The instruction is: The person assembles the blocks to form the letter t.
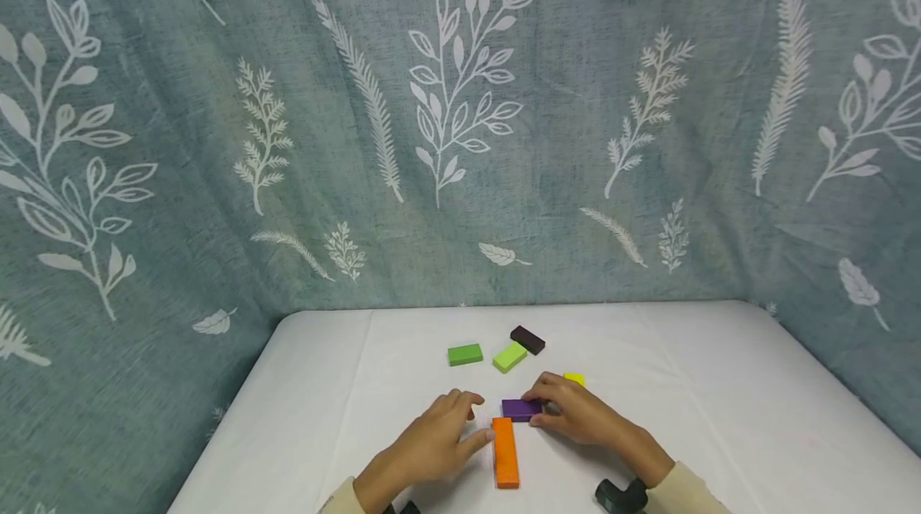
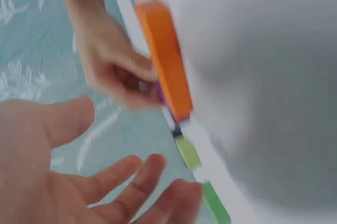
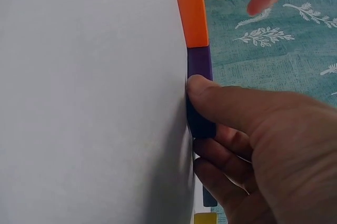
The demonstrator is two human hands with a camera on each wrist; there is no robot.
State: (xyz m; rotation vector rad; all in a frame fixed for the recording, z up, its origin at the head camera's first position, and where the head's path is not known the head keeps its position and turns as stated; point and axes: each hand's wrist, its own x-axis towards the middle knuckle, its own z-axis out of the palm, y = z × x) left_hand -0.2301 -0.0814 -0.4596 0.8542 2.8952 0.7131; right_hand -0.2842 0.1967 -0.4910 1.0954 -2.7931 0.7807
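Observation:
On the white table an orange block (image 1: 506, 454) lies lengthwise toward the person. Crosswise at its far end sits a purple block (image 1: 512, 410). My right hand (image 1: 576, 410) pinches the purple block near its right end, thumb on the near side and fingers behind, as the right wrist view also shows. Left of the orange block hovers my left hand (image 1: 439, 434), fingers spread and relaxed, with the thumb tip close beside the block's left edge. In the left wrist view the left hand's palm (image 2: 31, 166) faces the orange block (image 2: 167, 58) with nothing held.
Farther back lie a green block (image 1: 464, 354), a lime block (image 1: 509, 356) and a dark brown block (image 1: 528, 340) close behind it. A yellow block (image 1: 573, 378) shows partly behind the right hand. A leaf-patterned cloth (image 1: 460, 242) hangs beyond the table's far edge.

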